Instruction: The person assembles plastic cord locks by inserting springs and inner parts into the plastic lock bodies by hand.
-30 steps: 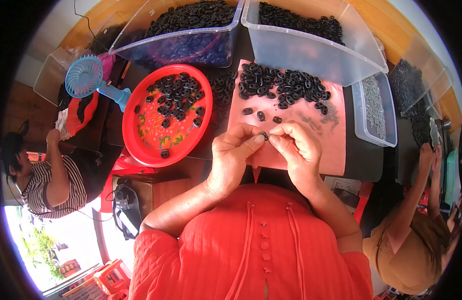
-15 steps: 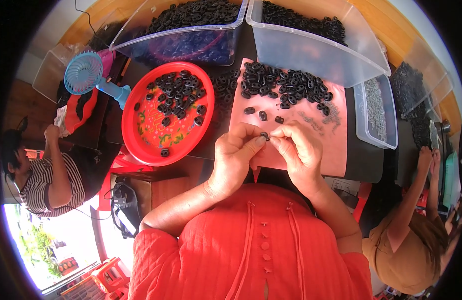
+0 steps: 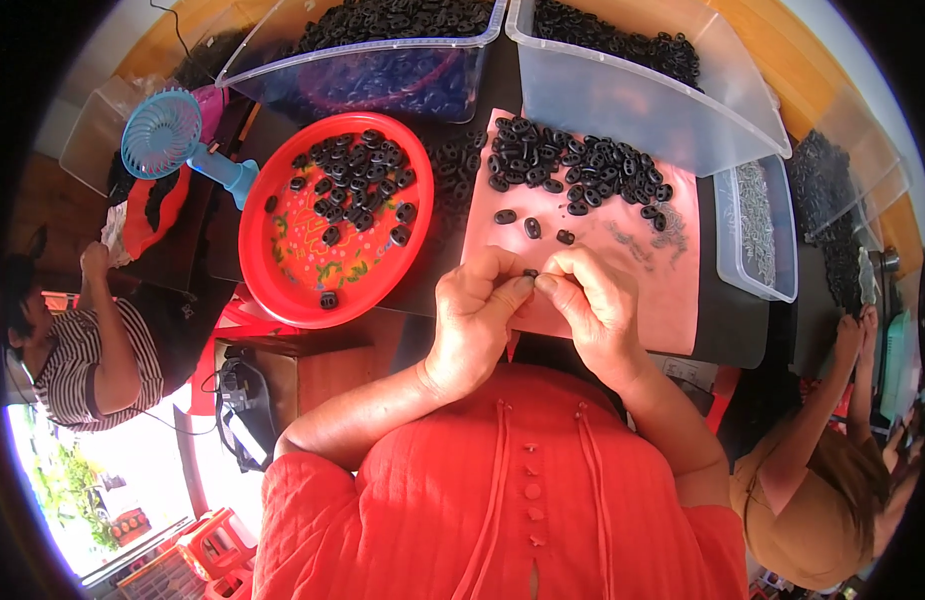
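Observation:
Both hands meet above the near part of a pink sheet (image 3: pixel 582 325). Thumb and forefinger of my left hand (image 3: pixel 472 312) pinch a small black two-hole cord lock (image 3: pixel 529 272), mostly hidden by the fingertips. Closed against its other side are the fingertips of my right hand (image 3: pixel 600 308); whether they hold another small piece cannot be seen. Just beyond lie a few single cord locks (image 3: pixel 532 228), and farther back a heap of black cord locks (image 3: pixel 572 165). Small metal springs (image 3: pixel 670 230) are scattered on the sheet's right side.
Left stands a red round tray (image 3: pixel 250 240) holding black cord locks, beside a blue fan (image 3: pixel 162 132). Two clear bins (image 3: pixel 632 110) of black parts line the back. A smaller clear tray (image 3: pixel 727 235) of springs sits right. Co-workers (image 3: pixel 102 350) work at both sides.
My hands stay together at nearly the same place, the right fingers closing slightly nearer the left around the cord lock. The whole view has shifted a little.

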`<state>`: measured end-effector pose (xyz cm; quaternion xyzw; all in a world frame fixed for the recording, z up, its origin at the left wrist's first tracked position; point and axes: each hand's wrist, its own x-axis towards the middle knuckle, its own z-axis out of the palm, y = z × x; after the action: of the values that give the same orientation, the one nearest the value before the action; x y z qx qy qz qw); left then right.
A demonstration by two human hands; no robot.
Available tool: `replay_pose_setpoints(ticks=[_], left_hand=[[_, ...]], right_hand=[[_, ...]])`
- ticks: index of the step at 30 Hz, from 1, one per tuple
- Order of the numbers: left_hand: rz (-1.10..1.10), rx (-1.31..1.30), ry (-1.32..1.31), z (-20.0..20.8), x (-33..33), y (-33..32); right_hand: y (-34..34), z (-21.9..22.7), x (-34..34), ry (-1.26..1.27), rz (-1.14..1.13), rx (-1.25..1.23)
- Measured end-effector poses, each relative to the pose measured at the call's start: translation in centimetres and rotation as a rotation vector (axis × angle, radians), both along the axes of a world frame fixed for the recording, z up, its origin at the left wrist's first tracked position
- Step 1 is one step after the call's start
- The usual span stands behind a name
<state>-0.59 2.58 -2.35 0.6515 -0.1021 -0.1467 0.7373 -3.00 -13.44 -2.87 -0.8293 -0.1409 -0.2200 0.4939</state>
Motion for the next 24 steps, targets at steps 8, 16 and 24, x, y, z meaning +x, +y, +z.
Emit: replay_pose_setpoints(ticks=[8, 16, 24], left_hand=[[0.002, -0.023, 0.114, 0.3, 0.6, 0.0], [0.000, -0.009, 0.095, 0.5, 0.7, 0.0], [-0.028, 0.007, 0.146, 0.8, 0.6, 0.3]], right_hand=[[-0.2, 0.0, -0.3, 0.043, -0.095, 0.194], [-0.7, 0.8, 0.7, -0.204, -0.053, -0.083], [-0.6, 0.7, 0.9, -0.061, 0.021, -0.026]])
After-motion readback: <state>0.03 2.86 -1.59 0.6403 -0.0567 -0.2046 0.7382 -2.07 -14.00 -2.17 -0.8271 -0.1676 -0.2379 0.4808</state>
